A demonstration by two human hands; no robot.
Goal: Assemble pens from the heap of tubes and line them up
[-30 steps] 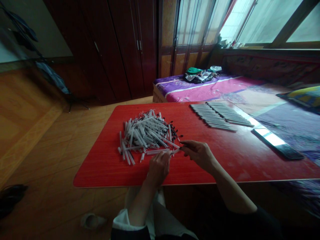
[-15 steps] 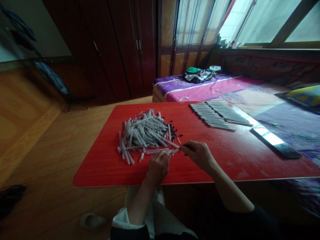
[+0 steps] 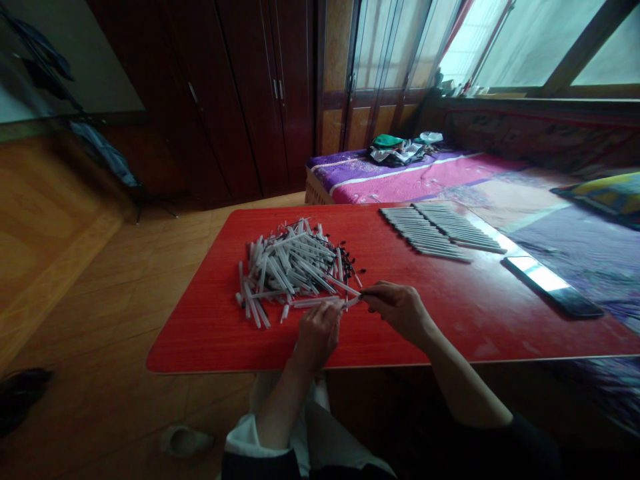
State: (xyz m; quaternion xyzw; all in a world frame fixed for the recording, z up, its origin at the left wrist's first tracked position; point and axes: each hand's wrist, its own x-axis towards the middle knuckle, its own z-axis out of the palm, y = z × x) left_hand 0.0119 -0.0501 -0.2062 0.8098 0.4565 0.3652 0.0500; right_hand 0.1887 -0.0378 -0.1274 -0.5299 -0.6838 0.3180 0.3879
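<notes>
A heap of white pen barrels [image 3: 287, 270] with small black parts lies on the red table [image 3: 465, 313]. My left hand [image 3: 317, 332] is closed on one white pen barrel [image 3: 351, 303] just in front of the heap. My right hand [image 3: 397, 308] pinches the barrel's right end, where a small dark piece shows between the fingertips. Both hands hover low over the table near its front edge.
Two neat rows of finished pens [image 3: 440, 232] lie at the table's far right. A phone [image 3: 553, 285] rests near the right edge. A bed with purple and pink covers [image 3: 400, 177] stands behind, dark wardrobes [image 3: 240, 93] beyond. A slipper [image 3: 183, 440] lies on the floor.
Almost nothing has moved. My hands stay together on the same barrel, the right fingers shifting slightly at its end.
</notes>
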